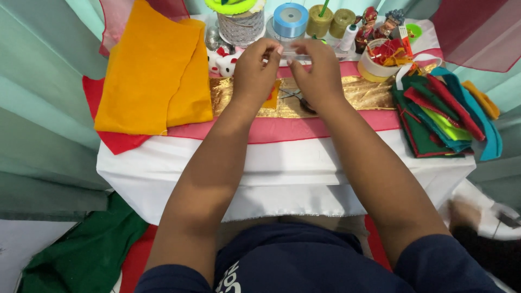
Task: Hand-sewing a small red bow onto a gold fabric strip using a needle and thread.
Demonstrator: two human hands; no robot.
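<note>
Our hands over a cloth-covered craft table

Our left hand (255, 70) and right hand (320, 73) pinch a clear strip (296, 55); orange felt (149, 70) at ten o'clock on the white tablecloth (282, 168), green curtains (38, 108) around.

Scissors (297, 99) partly hidden, perhaps, behind right hand (317, 76).

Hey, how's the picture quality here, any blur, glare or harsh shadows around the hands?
Head view: lighting is even and soft, no hard shadows; the left hand and right hand look slightly soft, and the small clear thing they pinch is hard to make out; mild sheen on the gold fabric strip; the edges bend a little from the wide lens.
</note>
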